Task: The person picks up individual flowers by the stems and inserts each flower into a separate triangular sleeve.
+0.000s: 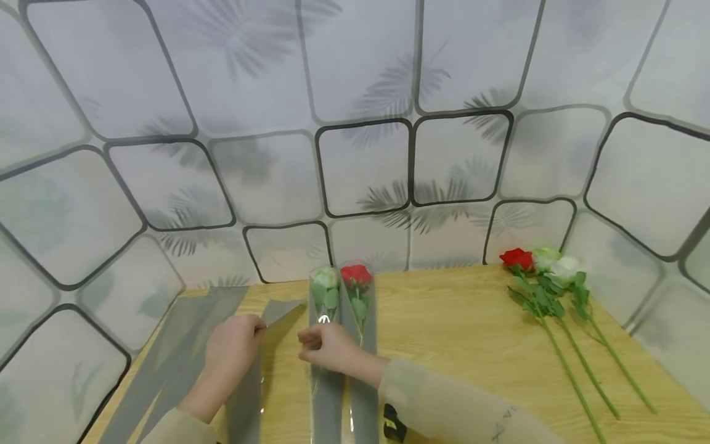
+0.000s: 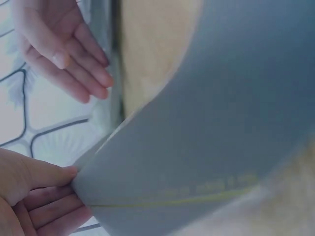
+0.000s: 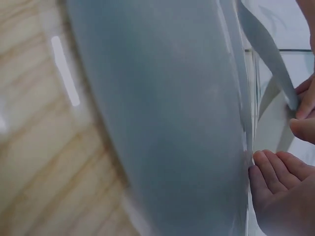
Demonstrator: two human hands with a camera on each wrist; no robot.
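Note:
My left hand (image 1: pixel 235 345) pinches the upper corner of a grey flower sleeve (image 1: pixel 244 404) between thumb and fingers. The corner is lifted and bent to the right; in the left wrist view the sleeve (image 2: pixel 211 123) shows a thin yellow line. My right hand (image 1: pixel 338 350) is just right of that sleeve, fingers extended and nothing held, above two wrapped flowers. One is a pale green-white rose (image 1: pixel 325 280), the other a red rose (image 1: pixel 356 274), each in its own clear-fronted grey sleeve. The right hand hides part of their stems.
Several grey sleeves (image 1: pixel 166 351) lie overlapping at the table's left. At right are loose stemmed flowers: a red rose (image 1: pixel 517 259), a greenish one (image 1: pixel 545 257) and a white one (image 1: pixel 566 269). A black-and-yellow object (image 1: pixel 394 424) lies near my right sleeve. A patterned wall (image 1: pixel 366 166) bounds the wooden table (image 1: pixel 444 327).

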